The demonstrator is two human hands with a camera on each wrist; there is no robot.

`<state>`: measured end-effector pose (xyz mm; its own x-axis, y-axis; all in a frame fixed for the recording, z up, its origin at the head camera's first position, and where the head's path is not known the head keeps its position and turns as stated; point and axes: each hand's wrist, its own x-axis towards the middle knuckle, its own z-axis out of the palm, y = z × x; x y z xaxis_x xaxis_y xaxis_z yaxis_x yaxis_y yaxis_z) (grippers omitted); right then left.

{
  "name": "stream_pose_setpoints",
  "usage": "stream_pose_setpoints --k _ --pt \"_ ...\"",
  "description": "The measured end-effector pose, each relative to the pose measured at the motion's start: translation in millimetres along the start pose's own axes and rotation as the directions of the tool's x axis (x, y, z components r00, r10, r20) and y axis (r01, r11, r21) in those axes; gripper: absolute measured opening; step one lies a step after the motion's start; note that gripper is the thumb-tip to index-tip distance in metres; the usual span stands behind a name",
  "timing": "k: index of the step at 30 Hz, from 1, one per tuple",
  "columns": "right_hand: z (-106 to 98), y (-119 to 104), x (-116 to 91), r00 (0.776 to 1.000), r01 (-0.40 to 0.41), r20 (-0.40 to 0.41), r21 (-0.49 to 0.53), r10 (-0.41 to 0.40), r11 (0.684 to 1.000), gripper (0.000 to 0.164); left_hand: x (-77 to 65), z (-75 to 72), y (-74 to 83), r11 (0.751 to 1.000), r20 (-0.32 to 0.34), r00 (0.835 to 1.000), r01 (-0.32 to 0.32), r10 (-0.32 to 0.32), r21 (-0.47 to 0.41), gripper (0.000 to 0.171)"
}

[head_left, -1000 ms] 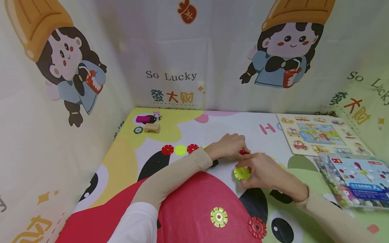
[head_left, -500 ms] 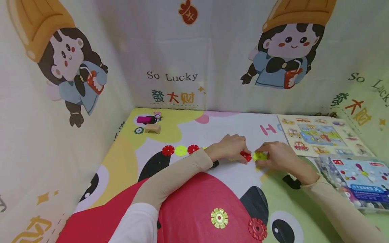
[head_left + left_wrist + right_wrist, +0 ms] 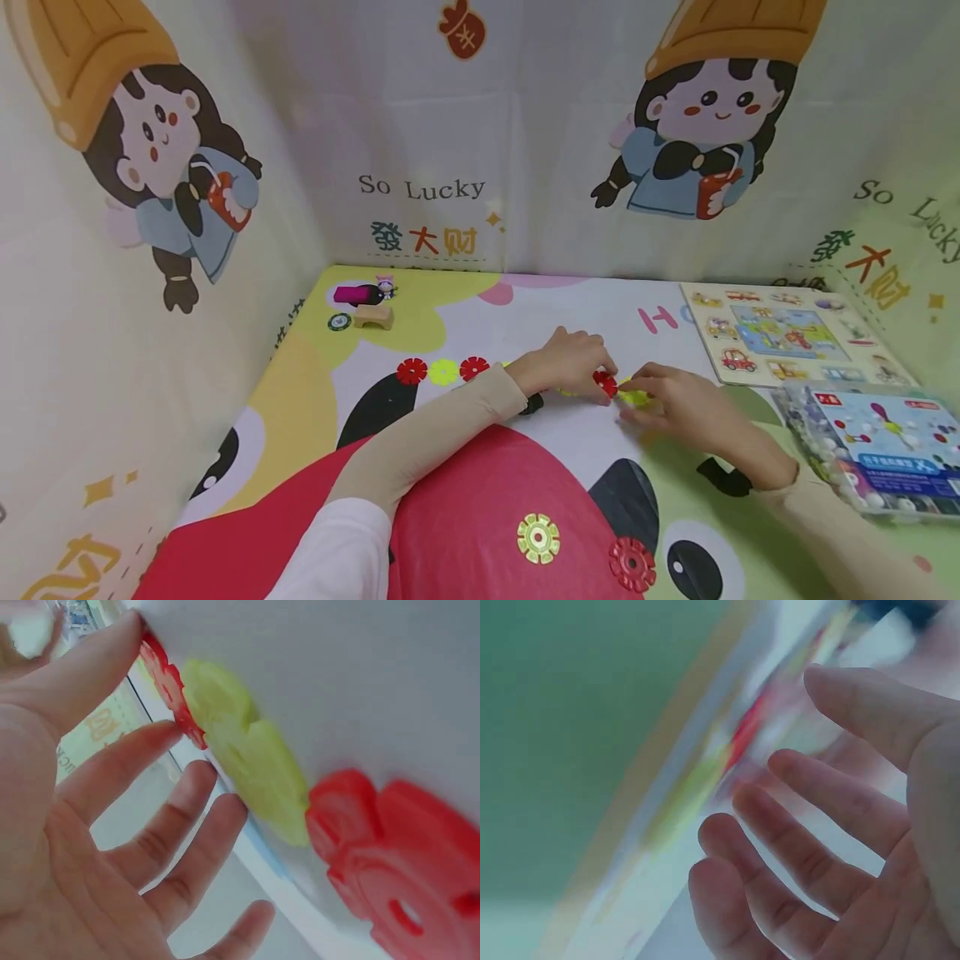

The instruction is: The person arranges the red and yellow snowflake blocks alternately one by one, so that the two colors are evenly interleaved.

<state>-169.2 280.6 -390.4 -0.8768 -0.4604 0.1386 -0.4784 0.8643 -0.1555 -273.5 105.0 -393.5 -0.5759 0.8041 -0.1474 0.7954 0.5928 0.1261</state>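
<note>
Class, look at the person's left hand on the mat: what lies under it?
Under the left hand runs the row of flower discs: a red disc shows at its fingertips, touched by them. The discs between it and the red disc left of the wrist are mostly covered.

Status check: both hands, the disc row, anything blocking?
Left hand fingertips on the red disc at the row's end. Right hand touching the yellow disc beside it; grip hidden. Nothing blocking; spare discs lie nearer.

Right wrist view is blurred; left hand (image 3: 566, 362) hides the chain's middle discs.
</note>
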Motion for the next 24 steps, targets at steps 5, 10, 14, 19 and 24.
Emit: stream_pose_setpoints --k 5,10,14,19,24 --pt "7.7 -61.5 -19.7 0.97 0.226 0.075 0.061 -0.23 0.972 0.04 7.7 -0.4 6.7 1.0 0.027 1.0 -0.015 0.015 0.018 0.057" --pt "17.1 -105.4 -36.5 0.896 0.401 0.149 0.13 -0.418 0.907 0.051 15.9 0.4 13.6 0.997 0.02 0.997 -0.07 0.07 0.01 0.055" --pt "24.0 -121.4 -39.1 0.871 0.469 0.121 0.08 -0.476 0.879 0.048 19.5 1.6 16.2 0.999 0.017 0.999 -0.051 0.05 0.017 0.05" --pt "27.3 -129.7 -36.8 0.861 0.493 0.116 0.053 -0.496 0.868 0.042 20.7 2.2 17.2 1.0 0.027 0.999 -0.018 0.018 0.001 0.047" --pt "17.1 -123.0 -43.5 0.881 0.423 0.184 0.103 -0.435 0.9 0.055 20.3 3.1 18.1 0.999 0.018 0.999 -0.027 0.027 0.023 0.048"
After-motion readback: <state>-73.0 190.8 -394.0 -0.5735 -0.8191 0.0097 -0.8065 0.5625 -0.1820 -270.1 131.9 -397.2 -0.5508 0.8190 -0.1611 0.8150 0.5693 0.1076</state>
